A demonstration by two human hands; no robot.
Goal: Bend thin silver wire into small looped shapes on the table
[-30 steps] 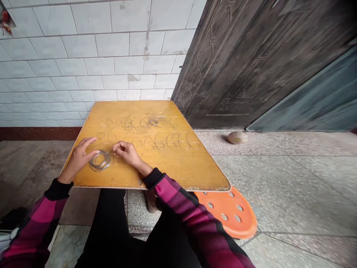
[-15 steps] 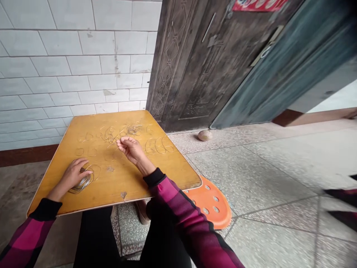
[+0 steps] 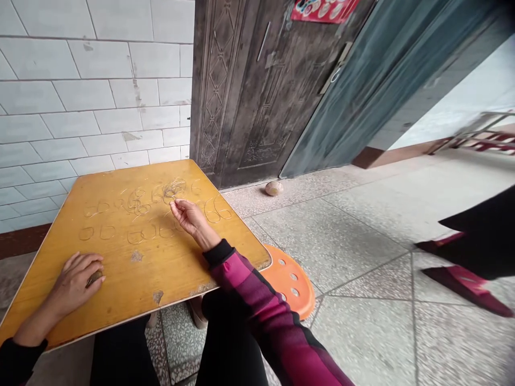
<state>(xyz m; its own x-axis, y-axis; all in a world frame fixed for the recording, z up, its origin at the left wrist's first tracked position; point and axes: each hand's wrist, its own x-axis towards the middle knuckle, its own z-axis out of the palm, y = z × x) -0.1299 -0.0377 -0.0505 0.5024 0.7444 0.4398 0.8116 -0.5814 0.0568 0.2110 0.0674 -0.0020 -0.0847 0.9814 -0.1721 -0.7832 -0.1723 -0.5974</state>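
My right hand [image 3: 190,217] is pinched over the far middle of a yellow tabletop [image 3: 120,284], its fingertips closed on what looks like a thin wire, mostly lost among the wires behind. Just beyond them lies a tangle of fine wire [image 3: 174,188]. Bent wire pieces [image 3: 135,234], curled like the digit 6, lie in rows on the wood. At the near left my left hand [image 3: 78,281] rests on the table, fingers stretched out. Between its thumb and fingers a small dark patch shows; I cannot tell whether it is a worn spot or something under the hand.
An orange stool [image 3: 292,281] with holes stands against the table's right side. A round stone-like object [image 3: 274,188] lies by the dark carved door [image 3: 257,107]. At the right are another person's dark trousers and red shoes [image 3: 470,287]. White tiles [image 3: 100,91] line the wall.
The view has turned right, bringing the other person's legs into sight. My left hand has flattened, and the wire coil beneath it no longer shows. My right hand stays pinched, now nearer the tangle.
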